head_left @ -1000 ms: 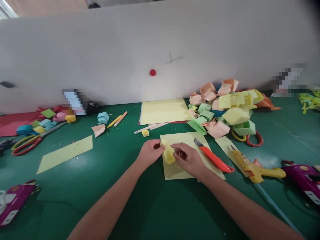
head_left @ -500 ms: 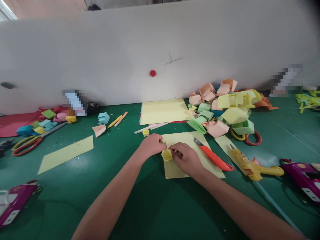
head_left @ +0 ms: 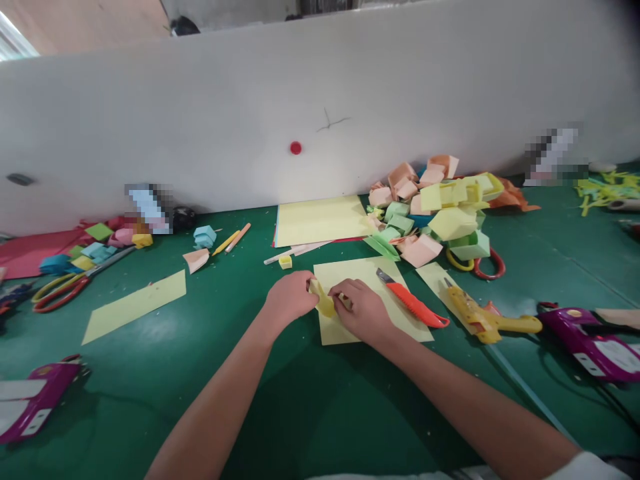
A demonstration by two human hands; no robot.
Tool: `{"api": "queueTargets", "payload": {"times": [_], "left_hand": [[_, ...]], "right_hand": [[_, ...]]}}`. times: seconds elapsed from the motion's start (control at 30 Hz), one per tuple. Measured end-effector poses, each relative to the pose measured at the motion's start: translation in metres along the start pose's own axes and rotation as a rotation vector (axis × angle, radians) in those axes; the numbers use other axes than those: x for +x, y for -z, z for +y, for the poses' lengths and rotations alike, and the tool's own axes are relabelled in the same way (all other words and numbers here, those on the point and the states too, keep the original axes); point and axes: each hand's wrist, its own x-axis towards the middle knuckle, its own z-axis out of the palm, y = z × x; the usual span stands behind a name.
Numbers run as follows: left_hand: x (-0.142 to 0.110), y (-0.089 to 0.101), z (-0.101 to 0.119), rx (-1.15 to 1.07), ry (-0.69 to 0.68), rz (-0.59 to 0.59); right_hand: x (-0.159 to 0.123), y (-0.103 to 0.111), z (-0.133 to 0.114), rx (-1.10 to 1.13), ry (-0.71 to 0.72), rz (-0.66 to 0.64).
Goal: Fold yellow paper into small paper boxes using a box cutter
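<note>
Between my hands is a small folded piece of yellow paper (head_left: 327, 306), its shape partly hidden by fingers. My left hand (head_left: 291, 297) pinches its left side. The curled fingers of my right hand (head_left: 361, 308) close on its right side. Under the right hand lies a flat yellow paper sheet (head_left: 340, 333) on the green table. An orange utility knife (head_left: 415, 303), blade showing, rests across that sheet just right of my hand. A tiny yellow paper box (head_left: 285, 262) stands beyond my left hand.
Folded paper boxes (head_left: 450, 223) pile up at the back right, near scissors handles (head_left: 493, 265). A yellow glue gun (head_left: 483, 317) lies right, beside a purple device (head_left: 590, 340). Stacked sheets (head_left: 320, 223) lie against the white partition (head_left: 225, 120). Pencils (head_left: 237, 238) and scissors (head_left: 65, 290) are left.
The view has shifted slightly. The folded yellow paper has turned between my fingers, and its side now faces me more than its opening. Both hands keep their grip.
</note>
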Motion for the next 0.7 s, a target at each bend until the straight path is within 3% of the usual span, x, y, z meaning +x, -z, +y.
{"api": "queueTargets", "payload": {"times": [0.37, 0.5, 0.7], "left_hand": [[0.0017, -0.0047, -0.0029, -0.057, -0.13, -0.009], [-0.0008, -0.0069, -0.0063, -0.07, -0.13, -0.034], [-0.0049, -0.0111, -0.0018, -0.051, -0.095, 0.021]], "right_hand": [[0.0011, 0.0013, 0.0036, 0.059, 0.005, -0.048], [0.0012, 0.0006, 0.0046, 0.084, -0.038, -0.071], [0.0021, 0.0027, 0.0054, 0.118, -0.056, -0.098]]}}
